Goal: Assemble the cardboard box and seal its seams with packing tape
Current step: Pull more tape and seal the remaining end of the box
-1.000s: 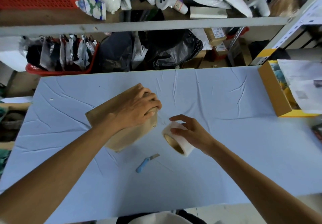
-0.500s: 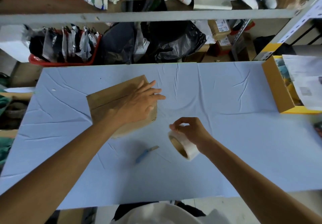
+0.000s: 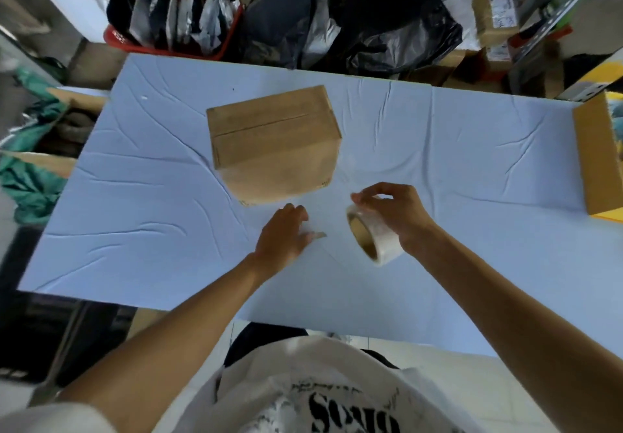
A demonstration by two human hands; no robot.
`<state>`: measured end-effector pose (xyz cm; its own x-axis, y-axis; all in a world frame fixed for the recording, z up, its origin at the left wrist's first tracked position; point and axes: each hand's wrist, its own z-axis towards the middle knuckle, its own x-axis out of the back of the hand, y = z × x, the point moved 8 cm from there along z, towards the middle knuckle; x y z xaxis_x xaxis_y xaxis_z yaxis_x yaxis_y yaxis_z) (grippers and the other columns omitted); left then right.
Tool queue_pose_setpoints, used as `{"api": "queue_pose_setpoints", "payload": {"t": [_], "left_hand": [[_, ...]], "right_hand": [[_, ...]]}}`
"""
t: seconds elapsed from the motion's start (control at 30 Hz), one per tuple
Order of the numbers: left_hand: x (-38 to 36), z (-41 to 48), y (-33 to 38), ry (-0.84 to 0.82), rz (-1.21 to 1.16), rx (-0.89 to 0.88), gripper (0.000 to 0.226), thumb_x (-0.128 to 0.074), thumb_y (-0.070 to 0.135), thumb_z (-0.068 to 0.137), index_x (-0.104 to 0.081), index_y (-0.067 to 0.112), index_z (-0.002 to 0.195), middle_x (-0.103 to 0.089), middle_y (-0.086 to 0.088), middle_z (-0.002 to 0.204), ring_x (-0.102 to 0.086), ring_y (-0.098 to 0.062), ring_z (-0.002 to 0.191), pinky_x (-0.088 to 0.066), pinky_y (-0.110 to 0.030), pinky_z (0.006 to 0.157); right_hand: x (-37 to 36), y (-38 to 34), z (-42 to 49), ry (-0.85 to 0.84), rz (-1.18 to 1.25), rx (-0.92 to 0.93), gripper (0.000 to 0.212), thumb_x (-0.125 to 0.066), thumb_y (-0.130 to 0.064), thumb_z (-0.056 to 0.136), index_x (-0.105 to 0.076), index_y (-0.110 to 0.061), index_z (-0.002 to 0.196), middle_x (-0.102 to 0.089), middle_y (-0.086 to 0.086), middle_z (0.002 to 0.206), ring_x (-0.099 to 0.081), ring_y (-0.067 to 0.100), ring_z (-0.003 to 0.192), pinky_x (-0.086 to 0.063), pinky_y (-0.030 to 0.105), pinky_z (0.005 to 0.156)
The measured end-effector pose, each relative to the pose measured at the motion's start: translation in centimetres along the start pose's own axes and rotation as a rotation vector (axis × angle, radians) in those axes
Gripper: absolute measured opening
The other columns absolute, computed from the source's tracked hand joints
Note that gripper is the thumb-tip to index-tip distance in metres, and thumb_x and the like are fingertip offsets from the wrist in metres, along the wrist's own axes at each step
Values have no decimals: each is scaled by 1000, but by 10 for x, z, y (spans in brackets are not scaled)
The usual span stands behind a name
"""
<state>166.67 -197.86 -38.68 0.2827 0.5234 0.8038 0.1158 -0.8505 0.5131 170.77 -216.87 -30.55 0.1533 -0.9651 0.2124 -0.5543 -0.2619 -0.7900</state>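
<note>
A pale blue table (image 3: 135, 196) filled the middle of the frame. The cardboard box (image 3: 274, 142) stood closed on it, above centre, with no hand touching it. Below the box, the left hand (image 3: 281, 238) lay palm down and open over a small cutter, of which only the blade tip (image 3: 318, 236) showed at the fingers. At centre right, the right hand (image 3: 392, 211) gripped the roll of packing tape (image 3: 372, 235), fingers curled over its upper rim.
</note>
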Motion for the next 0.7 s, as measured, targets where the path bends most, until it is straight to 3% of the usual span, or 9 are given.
{"api": "queue_pose_setpoints", "payload": {"t": [0.13,0.23,0.37,0.43,0.5,0.6,0.7], "left_hand": [[-26,5,-14,-14,79,121,31,-65,34,86,-52,8,96,-51,-14,104,-51,-33,99,-45,-41,78],[-25,8,-7,-35,124,134,31,-57,34,92,-52,5,101,-52,-16,106,-51,-34,101,-43,-41,80],[-1,3,7,-69,-169,113,18,-54,25,91,-47,10,84,-57,-9,77,-57,-30,76,-40,-34,64],[28,-7,18,-11,-350,79,13,-58,20,90,-55,13,79,-63,-7,72,-62,-22,72,-46,-33,63],[66,-13,32,108,-435,-7,11,-64,17,87,-62,14,76,-64,-1,71,-60,-7,67,-46,-23,63],[115,-14,60,282,-402,-133,13,-65,16,85,-61,12,73,-62,4,72,-54,-4,66,-38,-9,60],[139,-6,93,389,-243,-265,14,-63,14,88,-58,9,75,-55,2,85,-50,-7,78,-38,-14,68]], "right_hand": [[4,2,-1,16,-29,-11,16,-83,-22,72,-69,-18,65,-67,-13,52,-59,0,42,-40,8,40],[6,1,0,28,-44,-12,16,-84,-24,70,-70,-19,66,-67,-10,54,-58,1,40,-40,9,39],[6,-4,2,39,-62,6,15,-82,-24,73,-70,-19,66,-67,-10,60,-57,0,42,-41,9,40],[5,-6,1,38,-39,14,13,-81,-21,74,-71,-16,68,-67,-13,59,-58,-2,42,-41,9,40],[3,-4,0,42,-27,14,13,-81,-21,75,-71,-15,68,-67,-14,57,-59,-2,43,-41,9,41],[0,-1,-2,43,-47,11,14,-81,-25,75,-71,-18,67,-69,-5,68,-62,9,57,-43,19,53],[-2,2,-3,38,-37,7,15,-82,-26,74,-71,-19,67,-68,-1,71,-61,16,63,-43,22,59]]}}
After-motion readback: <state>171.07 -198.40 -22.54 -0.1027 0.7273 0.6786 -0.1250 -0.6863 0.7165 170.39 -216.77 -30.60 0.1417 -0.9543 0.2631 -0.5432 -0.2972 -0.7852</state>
